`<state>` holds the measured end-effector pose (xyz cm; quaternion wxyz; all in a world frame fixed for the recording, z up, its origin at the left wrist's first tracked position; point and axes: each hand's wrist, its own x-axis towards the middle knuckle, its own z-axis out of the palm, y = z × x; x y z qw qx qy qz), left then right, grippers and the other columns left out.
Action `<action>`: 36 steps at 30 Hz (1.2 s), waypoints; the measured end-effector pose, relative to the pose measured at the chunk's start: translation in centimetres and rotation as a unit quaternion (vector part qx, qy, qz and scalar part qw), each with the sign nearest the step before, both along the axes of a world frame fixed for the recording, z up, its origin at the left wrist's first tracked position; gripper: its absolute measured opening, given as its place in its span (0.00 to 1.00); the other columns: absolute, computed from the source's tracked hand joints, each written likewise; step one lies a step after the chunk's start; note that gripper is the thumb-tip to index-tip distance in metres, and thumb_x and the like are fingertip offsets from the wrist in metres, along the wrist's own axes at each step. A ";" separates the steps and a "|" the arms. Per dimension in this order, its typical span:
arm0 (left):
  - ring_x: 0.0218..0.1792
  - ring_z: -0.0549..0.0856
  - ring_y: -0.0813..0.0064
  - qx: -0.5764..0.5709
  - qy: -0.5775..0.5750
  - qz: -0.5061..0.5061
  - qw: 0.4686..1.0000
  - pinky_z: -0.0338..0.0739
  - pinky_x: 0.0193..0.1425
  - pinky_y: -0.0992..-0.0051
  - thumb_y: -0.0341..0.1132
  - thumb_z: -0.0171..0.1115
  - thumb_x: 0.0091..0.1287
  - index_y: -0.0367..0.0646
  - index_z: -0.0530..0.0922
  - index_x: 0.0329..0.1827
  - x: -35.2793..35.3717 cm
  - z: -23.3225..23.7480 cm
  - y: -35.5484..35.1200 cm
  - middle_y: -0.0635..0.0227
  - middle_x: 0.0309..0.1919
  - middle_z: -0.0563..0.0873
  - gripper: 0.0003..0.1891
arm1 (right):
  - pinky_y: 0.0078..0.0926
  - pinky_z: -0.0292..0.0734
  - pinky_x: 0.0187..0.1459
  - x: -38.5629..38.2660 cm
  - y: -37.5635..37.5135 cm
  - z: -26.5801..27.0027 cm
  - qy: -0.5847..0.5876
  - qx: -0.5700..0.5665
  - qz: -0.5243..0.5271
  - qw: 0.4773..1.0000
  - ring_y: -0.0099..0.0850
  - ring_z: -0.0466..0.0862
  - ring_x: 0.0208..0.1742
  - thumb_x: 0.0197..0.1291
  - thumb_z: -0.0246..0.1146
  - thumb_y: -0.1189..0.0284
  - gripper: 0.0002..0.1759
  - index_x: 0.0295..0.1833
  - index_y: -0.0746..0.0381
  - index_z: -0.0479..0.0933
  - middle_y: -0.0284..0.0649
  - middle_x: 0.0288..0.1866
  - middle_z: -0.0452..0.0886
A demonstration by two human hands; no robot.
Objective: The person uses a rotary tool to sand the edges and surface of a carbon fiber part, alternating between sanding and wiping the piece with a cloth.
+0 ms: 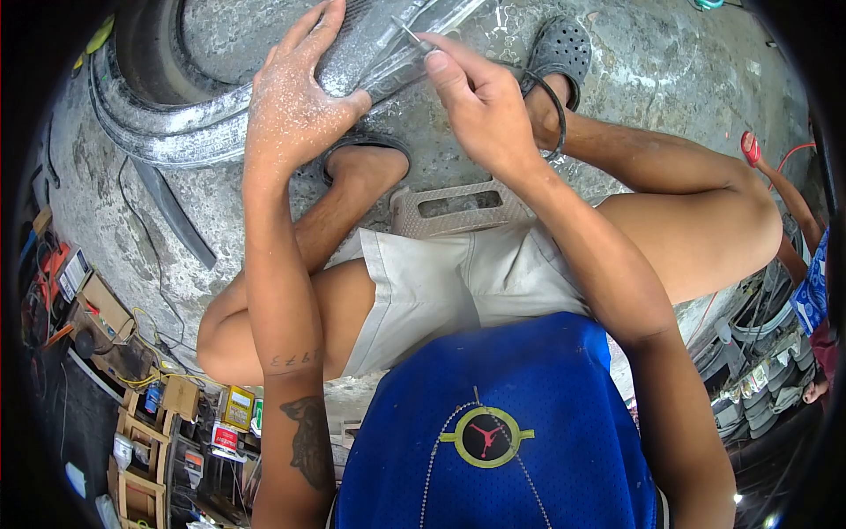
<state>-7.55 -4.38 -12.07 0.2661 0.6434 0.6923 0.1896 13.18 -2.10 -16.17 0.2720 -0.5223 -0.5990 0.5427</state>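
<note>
My left hand (300, 106), dusted with white powder, rests on a large dark curved panel (189, 132) at the top of the view, its fingers spread. The panel is streaked with white dust along its curved edge. My right hand (480, 101) is closed round a small thin metal tool (409, 33). The tool's narrow end points up and left over the panel, just right of my left hand. Whether its tip touches the surface I cannot tell.
A low plastic stool (458, 207) stands under my shorts. A dark strip (172, 212) and a cable lie on the concrete floor to the left. Boxes, cans and wooden frames (141, 458) fill the lower left. Another person's arm (793, 207) shows at the right edge.
</note>
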 end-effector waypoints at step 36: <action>0.78 0.71 0.50 0.034 -0.025 0.000 0.999 0.63 0.82 0.64 0.31 0.72 0.43 0.34 0.71 0.77 -0.1 -1.0 -0.1 0.45 0.75 0.74 0.49 | 0.35 0.83 0.49 0.0 -0.1 -0.7 0.018 0.059 0.008 0.998 0.43 0.92 0.46 0.75 0.64 0.57 0.19 0.64 0.54 0.85 0.50 0.47 0.91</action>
